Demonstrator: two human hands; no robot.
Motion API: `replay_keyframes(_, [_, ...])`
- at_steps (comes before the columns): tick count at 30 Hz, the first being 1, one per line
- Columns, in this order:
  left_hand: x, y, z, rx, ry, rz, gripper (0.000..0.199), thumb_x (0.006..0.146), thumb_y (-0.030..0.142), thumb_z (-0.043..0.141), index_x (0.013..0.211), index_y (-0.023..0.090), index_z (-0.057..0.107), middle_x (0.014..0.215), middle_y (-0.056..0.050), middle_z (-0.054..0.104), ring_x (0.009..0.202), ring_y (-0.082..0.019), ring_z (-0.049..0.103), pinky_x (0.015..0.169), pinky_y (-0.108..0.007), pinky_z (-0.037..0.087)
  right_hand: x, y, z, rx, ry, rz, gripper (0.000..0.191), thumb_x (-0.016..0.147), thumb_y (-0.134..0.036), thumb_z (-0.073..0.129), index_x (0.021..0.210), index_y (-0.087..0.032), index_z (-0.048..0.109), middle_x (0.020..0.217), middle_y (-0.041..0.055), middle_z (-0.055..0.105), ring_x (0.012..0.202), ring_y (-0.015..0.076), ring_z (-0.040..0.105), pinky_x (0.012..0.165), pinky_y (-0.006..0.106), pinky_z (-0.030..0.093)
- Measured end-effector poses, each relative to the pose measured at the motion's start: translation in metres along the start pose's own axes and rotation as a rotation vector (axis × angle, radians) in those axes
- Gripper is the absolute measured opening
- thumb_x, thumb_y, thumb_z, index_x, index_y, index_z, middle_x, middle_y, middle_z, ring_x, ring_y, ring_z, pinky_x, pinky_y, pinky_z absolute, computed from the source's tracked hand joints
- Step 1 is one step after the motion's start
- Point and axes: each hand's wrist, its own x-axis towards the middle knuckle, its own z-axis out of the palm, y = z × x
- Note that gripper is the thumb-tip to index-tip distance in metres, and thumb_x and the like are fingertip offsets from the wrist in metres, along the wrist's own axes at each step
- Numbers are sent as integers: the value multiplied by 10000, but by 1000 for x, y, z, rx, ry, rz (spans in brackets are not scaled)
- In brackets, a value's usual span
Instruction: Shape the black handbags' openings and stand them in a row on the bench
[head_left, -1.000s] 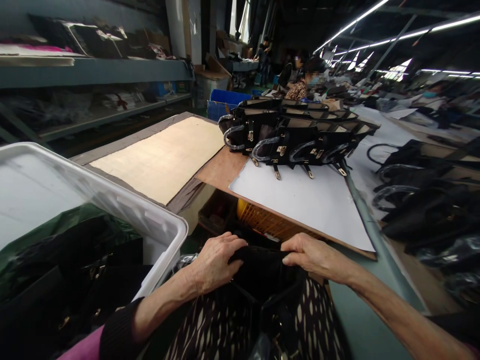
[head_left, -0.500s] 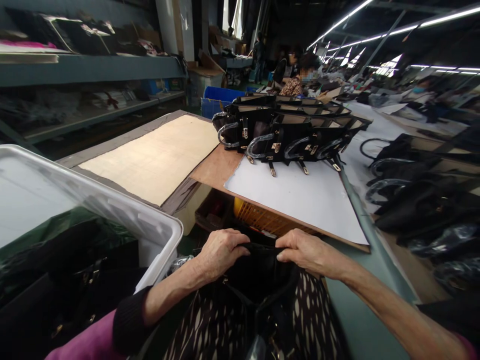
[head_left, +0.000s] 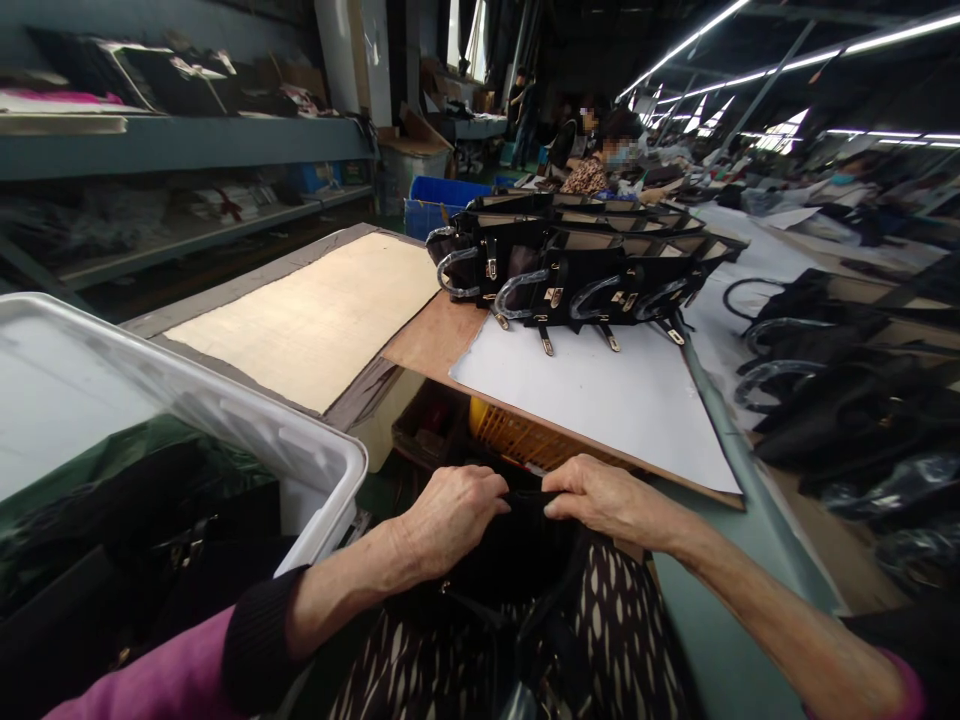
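A black handbag (head_left: pixel 517 555) rests on my lap over patterned brown-and-cream cloth, its mouth spread and its dark inside showing. My left hand (head_left: pixel 461 515) pinches the far rim between thumb and fingers. A short way to the right, my right hand (head_left: pixel 596 500) grips the same rim, with a small gap between the two hands. Gold-coloured metal parts and a clear-wrapped piece show at the bag's near side, partly in shadow. What lies deep inside the bag is too dark to make out.
A white plastic bin (head_left: pixel 322 470) with black bags stands at left. Ahead, a row of black handbags (head_left: pixel 585 265) stands on the table beside a white sheet (head_left: pixel 600 400) and a cream board (head_left: pixel 315 310). A yellow basket (head_left: pixel 517 435) sits under the table edge. More bags (head_left: pixel 862 400) lie at right.
My hands have come slightly closer together along the bag's rim, the left moving right and the right moving a little left. Both keep their grip.
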Motion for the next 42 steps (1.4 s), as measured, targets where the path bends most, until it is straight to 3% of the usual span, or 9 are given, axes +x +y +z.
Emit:
replay_keyframes(4, [-11,-3,-1,-71,67,-34,288,750,251,584,1013,177,490,938,-18,562,822,-150,550,692,-224,445,2,-2,0,4,6,-7,155,697,-244,481,565,-165,484,538,-46,408,527,80,388,495,210,238])
replay_keyframes(12, [-17,-13,16,10,180,28,88,813,147,462,877,183,511,949,-8,559,816,-115,559,739,-212,444,4,4,4,39,13,1,157,694,-255,477,566,-168,456,552,-49,432,548,83,410,501,206,249])
replay_keyframes(18, [-18,-13,20,54,206,64,152,861,154,370,813,167,513,915,-27,574,773,-113,571,688,-207,462,6,2,4,41,24,26,171,689,-260,481,550,-166,445,541,-44,423,543,87,395,496,209,245])
replay_keyframes(26, [-15,-10,26,104,231,-127,149,857,164,366,818,166,510,1026,-45,561,723,-114,596,650,-219,486,10,5,5,15,64,17,195,685,-264,493,526,-166,438,528,-47,387,523,81,377,491,217,222])
replay_keyframes(33, [-13,-11,27,14,253,-90,182,840,110,355,762,165,510,979,-37,571,737,-106,593,688,-216,487,14,7,7,18,81,19,190,676,-254,502,523,-163,436,536,-50,398,525,77,379,492,217,221])
replay_keyframes(37, [-12,-12,28,2,271,-133,108,819,117,416,840,173,506,1020,-34,562,769,-115,594,706,-222,492,14,4,5,13,80,22,190,681,-247,501,523,-163,439,526,-48,406,522,77,384,494,217,226])
replay_keyframes(42, [-7,-11,28,49,315,-57,166,815,123,436,919,197,542,1106,-37,550,888,-141,578,803,-259,478,15,3,6,-13,102,18,208,696,-255,501,518,-162,448,530,-42,412,557,87,408,513,220,238])
